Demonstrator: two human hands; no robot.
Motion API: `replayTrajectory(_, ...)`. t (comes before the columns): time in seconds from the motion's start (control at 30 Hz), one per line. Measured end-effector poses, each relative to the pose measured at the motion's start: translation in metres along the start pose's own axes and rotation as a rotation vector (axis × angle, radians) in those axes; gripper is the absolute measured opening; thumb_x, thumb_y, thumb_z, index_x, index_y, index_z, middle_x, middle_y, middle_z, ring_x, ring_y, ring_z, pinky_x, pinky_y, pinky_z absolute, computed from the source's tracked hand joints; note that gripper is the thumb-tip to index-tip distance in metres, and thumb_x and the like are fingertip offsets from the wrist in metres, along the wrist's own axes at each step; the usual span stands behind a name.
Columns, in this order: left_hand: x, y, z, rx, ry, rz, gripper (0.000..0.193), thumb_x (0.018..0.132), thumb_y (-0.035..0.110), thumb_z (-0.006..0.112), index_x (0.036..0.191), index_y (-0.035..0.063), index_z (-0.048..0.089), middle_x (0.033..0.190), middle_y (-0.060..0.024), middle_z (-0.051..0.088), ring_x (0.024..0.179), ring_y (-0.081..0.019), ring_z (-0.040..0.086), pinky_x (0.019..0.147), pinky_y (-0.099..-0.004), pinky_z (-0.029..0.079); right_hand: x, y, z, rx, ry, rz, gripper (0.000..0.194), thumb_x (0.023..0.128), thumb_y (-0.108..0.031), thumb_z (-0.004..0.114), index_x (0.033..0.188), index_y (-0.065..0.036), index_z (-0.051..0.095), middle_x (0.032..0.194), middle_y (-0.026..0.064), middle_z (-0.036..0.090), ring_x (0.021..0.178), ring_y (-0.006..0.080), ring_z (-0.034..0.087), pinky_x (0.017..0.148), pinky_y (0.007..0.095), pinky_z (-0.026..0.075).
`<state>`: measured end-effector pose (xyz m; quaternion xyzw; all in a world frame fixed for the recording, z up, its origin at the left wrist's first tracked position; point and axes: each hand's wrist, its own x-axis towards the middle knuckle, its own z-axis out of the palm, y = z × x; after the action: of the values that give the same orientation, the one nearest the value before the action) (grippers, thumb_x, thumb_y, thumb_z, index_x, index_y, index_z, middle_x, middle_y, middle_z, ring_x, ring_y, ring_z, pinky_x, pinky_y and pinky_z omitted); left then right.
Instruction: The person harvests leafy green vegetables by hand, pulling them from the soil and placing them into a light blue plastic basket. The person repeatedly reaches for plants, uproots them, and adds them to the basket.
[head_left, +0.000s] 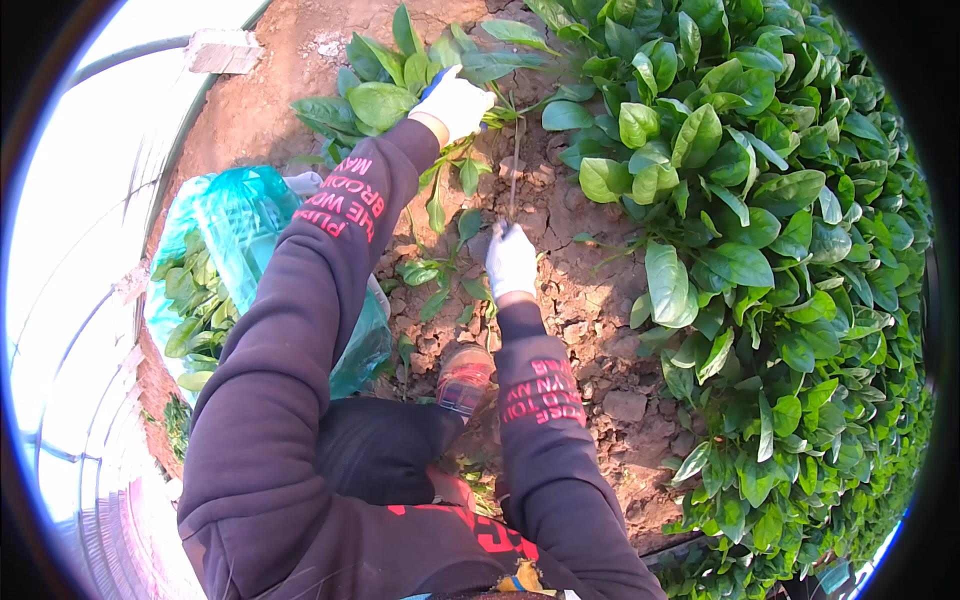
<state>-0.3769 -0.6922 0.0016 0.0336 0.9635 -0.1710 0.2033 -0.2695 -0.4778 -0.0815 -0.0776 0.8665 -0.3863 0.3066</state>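
Note:
My left hand (457, 103), in a white and blue work glove, is closed around the stems of a bunch of leafy greens (382, 101) that look like spinach; their leaves spread to the left and above it. Below and to the right, my right hand (512, 259), also gloved, grips the end of a thin metal tool (516, 169). Its long rod runs up over the soil to the stem bases beside my left hand. My fingers hide the handle, and the shape of the tool's far tip cannot be made out.
A dense bed of growing spinach (750, 225) fills the right side. At left, a green plastic bag (247, 210) holds picked leaves. Small plants (435, 274) and clods lie on the cracked soil near my shoe (465, 375). A curved greenhouse film wall (82, 225) borders the left.

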Motion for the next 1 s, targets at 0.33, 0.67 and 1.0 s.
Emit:
replayTrajectory(0.33, -0.030, -0.006, 0.015, -0.086, 0.069, -0.061, 0.058, 0.078, 0.043, 0.070, 0.124, 0.0098, 0.054, 0.106, -0.0148, 0.062, 0.107, -0.0333, 0.058, 0.108, -0.0478, 0.029, -0.003, -0.004, 0.007, 0.081, 0.065, -0.005, 0.043, 0.097, -0.039, 0.045, 0.094, 0.000, 0.061, 0.080, 0.0268, 0.065, 0.081, 0.0427, 0.065, 0.071, 0.0492, 0.051)
replayTrajectory(0.67, -0.042, -0.008, 0.010, -0.079, -0.106, -0.084, 0.081, 0.075, 0.043, 0.072, 0.140, 0.0080, 0.040, 0.119, -0.0158, 0.056, 0.120, -0.0310, 0.049, 0.111, -0.0457, 0.026, -0.037, 0.021, 0.004, 0.108, 0.005, 0.068, 0.043, 0.096, -0.040, 0.048, 0.094, 0.000, 0.063, 0.084, 0.0274, 0.065, 0.083, 0.0430, 0.064, 0.073, 0.0485, 0.051)
replayTrajectory(1.0, -0.070, -0.023, 0.020, -0.116, -0.041, -0.098, 0.086, 0.073, 0.043, 0.074, 0.140, 0.0045, 0.036, 0.118, -0.0192, 0.054, 0.119, -0.0353, 0.049, 0.111, -0.0471, 0.026, -0.055, 0.036, 0.006, -0.100, -0.193, 0.093, 0.044, 0.097, -0.041, 0.045, 0.095, -0.001, 0.064, 0.087, 0.0259, 0.066, 0.084, 0.0435, 0.064, 0.074, 0.0492, 0.051)
